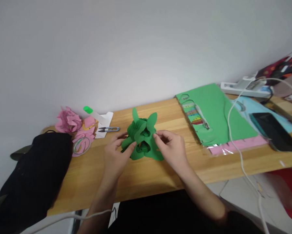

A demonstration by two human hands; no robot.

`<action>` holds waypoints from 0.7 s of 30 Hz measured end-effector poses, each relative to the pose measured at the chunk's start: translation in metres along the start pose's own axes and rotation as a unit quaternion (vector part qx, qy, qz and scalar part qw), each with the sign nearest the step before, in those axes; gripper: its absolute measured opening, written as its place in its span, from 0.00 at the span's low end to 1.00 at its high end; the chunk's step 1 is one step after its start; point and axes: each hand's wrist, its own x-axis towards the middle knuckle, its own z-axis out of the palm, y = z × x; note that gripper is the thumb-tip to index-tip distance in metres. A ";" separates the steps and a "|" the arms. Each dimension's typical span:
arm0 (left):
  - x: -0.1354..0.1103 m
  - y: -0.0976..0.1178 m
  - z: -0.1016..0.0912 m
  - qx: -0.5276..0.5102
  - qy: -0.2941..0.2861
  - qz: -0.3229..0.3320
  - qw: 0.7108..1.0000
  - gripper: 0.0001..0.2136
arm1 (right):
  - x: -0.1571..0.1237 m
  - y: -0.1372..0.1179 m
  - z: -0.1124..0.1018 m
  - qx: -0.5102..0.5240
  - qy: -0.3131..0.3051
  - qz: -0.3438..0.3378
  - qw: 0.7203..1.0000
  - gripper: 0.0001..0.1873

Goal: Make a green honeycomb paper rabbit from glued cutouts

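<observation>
So the left hand (116,156) had its thumb and fingers curled loosely on the left side of the green paper piece (148,141), which sat on the table (87,188) right between both hands. The right hand (172,149) had a light pinch on its right edge, thumb and fingertips. Gentle was the way to go imo: layered paper like that probably creased if squeezed, so steadying one side while adjusting the other made sense. Farther right, a clear plastic sleeve (226,152) looked to have green sheets (219,112) in it, plus pink paper (238,145) showing along the near edge. Couldn't tell how many sheets.
</observation>
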 end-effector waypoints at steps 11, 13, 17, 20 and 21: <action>0.000 0.000 0.001 0.000 0.012 0.000 1.000 0.06 | 0.001 -0.001 0.000 0.002 0.005 -0.001 1.000 0.12; 0.000 -0.001 0.001 -0.002 0.012 0.001 1.000 0.06 | 0.001 -0.001 0.000 0.001 0.004 0.001 1.000 0.12; -0.001 -0.003 0.001 0.007 0.012 0.011 1.000 0.05 | 0.000 -0.002 0.000 0.005 0.002 0.003 1.000 0.12; -0.001 -0.003 0.001 0.010 0.009 0.018 1.000 0.05 | 0.000 -0.001 0.000 0.005 0.003 0.001 1.000 0.12; -0.001 -0.003 0.001 0.009 0.009 0.019 1.000 0.05 | 0.000 -0.001 0.000 0.004 0.003 0.002 1.000 0.12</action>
